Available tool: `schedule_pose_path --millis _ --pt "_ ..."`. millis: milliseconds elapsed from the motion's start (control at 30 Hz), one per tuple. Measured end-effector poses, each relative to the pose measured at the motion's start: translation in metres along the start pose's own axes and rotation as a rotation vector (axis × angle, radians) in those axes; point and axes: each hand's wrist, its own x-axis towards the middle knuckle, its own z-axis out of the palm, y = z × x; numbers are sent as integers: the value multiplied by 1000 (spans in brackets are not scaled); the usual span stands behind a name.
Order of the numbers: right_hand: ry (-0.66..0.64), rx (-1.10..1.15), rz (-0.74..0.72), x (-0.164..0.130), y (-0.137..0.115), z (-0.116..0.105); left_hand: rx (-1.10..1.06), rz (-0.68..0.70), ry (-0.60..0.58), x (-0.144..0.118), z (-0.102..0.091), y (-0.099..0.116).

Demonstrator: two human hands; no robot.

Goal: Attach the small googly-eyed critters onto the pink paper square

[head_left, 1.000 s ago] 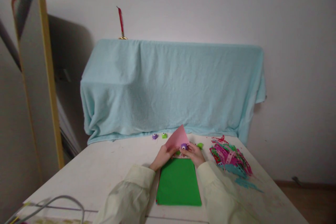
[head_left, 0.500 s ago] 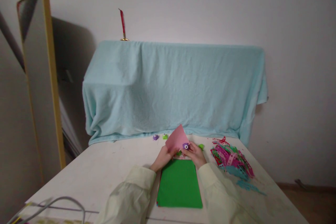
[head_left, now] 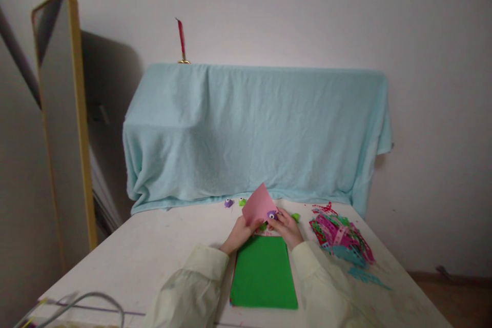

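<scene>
Head view: toward the table's far edge, the left hand pinches a pink sheet while the right hand clamps a purple punch on its edge. Punching seems underway; next needs firm squeezing, sheet steady.

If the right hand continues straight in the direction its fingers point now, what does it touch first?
Probably the pink paper: the right hand, pinching a small purple punch, points up-left at the sheet that the left hand holds. Depth is hard to judge.
</scene>
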Motion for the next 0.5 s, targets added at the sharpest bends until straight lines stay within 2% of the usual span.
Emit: schedule_pose_path --millis 233,500 --pt "-42 -17 41 2 5 -4 89 -39 -15 1 1 -11" --pt "-55 -61 41 5 10 -5 50 -23 -3 -2 1 -4"
